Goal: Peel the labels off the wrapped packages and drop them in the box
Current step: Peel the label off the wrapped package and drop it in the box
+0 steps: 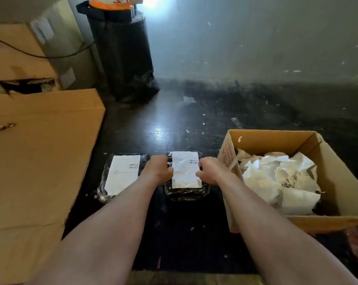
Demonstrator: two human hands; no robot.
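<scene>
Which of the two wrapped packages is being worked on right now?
Find the open cardboard box of crumpled paper on the right. The package nearest it, between both hands, is the one; its label is wrinkled, the other package's label lies flat.

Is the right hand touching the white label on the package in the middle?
Touching. In the head view, the right hand has its fingertips on the right edge of the label; no gap shows between them.

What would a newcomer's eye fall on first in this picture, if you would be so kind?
Probably the wrinkled white paper label at centre, on a package wrapped in shiny black plastic, with the left hand and right hand at either side of it. Next, the open brown cardboard box at right, heaped with crumpled white labels.
</scene>
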